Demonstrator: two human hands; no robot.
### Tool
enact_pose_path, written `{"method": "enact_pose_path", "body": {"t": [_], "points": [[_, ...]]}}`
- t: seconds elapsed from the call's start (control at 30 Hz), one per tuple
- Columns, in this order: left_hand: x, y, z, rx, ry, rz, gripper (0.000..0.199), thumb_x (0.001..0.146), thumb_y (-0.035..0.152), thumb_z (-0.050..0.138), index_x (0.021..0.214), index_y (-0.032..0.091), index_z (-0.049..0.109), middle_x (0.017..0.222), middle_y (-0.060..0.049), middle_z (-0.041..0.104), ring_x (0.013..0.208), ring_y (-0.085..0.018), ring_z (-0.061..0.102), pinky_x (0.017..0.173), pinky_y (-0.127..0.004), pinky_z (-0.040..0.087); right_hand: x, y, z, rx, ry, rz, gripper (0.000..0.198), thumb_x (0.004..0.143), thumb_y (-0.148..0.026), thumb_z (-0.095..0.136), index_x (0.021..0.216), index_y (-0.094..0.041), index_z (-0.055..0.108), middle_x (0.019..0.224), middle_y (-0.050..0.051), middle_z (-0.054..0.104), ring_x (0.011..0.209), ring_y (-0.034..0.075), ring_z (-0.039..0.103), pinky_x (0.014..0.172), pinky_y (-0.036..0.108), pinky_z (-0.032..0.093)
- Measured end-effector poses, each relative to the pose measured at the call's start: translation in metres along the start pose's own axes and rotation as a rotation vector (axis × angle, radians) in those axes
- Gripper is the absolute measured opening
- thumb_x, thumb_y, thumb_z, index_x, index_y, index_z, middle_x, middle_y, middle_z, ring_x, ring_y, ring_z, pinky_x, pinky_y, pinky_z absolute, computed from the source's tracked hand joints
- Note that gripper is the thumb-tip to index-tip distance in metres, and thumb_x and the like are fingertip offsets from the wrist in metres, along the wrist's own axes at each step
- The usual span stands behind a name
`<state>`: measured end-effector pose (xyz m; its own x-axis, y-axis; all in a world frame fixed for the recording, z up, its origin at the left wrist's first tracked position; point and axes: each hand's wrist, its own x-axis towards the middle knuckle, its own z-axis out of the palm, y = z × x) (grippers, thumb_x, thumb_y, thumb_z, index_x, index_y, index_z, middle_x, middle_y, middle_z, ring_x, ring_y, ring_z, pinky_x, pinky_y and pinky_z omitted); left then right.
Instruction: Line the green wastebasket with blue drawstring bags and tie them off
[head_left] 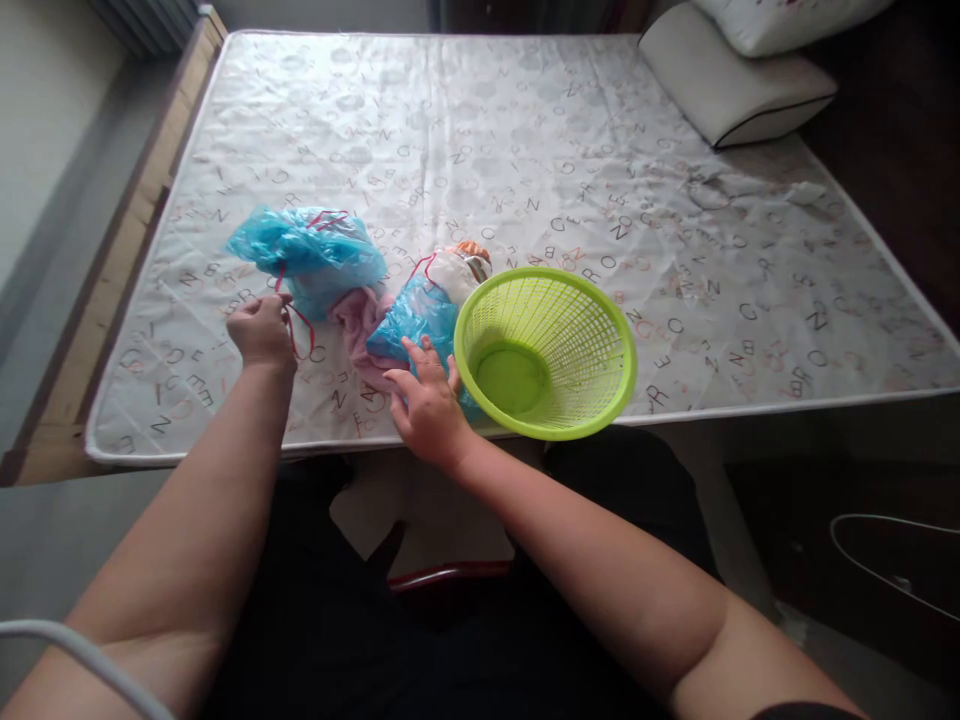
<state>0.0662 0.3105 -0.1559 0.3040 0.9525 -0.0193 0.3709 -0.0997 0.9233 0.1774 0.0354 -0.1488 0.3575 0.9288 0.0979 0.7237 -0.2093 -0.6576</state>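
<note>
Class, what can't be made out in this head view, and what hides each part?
All in the head view:
Left hand: curled, so its fingertips are mostly hidden.
Pink cloth: partly covered by the blue bag at the right hand.
White bundle: partly behind the green basket.
White cushion: cut off by the top edge.
Farthest letters on the mattress: too blurred to read.
</note>
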Motion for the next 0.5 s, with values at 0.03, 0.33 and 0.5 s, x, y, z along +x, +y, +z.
{"method": "enact_pose_path", "body": {"t": [0.03,0.33,0.5], "points": [[-0.006,0.005,-0.003,-0.086,0.15,-0.043,0.017,0.081,0.035,0.049,0.081,0.021,0.039,0.071,0.005,0.046,0.087,-0.011,0.051,0.086,-0.03,0.044,0.0,-0.002,0.0,0.006,0.0,-0.007,0.038,0.104,-0.025,0.052,0.137,-0.025,0.072,0.18,0.006,0.033,0.171,0.031,0.017,0.137,0.062,0.012],[-0.105,0.061,-0.037,-0.114,0.48,0.394,0.018,0.079,0.024,0.051,0.062,0.02,0.053,0.066,-0.001,0.057,0.075,-0.016,0.062,0.085,-0.039,0.055,0.003,-0.02,-0.006,-0.011,-0.013,-0.03,0.04,0.102,-0.022,0.052,0.138,-0.027,0.071,0.175,0.006,0.042,0.169,0.03,0.023,0.136,0.064,0.009],[-0.169,0.075,-0.023,-0.051,0.222,0.338,0.027,0.087,0.022,0.052,0.062,0.022,0.062,0.074,-0.002,0.068,0.085,-0.021,0.07,0.099,-0.045,0.058,0.007,-0.021,-0.001,0.024,-0.03,-0.054,0.051,0.104,-0.023,0.052,0.154,-0.027,0.061,0.172,0.007,0.048,0.165,0.027,0.034,0.135,0.058,0.015]]}}
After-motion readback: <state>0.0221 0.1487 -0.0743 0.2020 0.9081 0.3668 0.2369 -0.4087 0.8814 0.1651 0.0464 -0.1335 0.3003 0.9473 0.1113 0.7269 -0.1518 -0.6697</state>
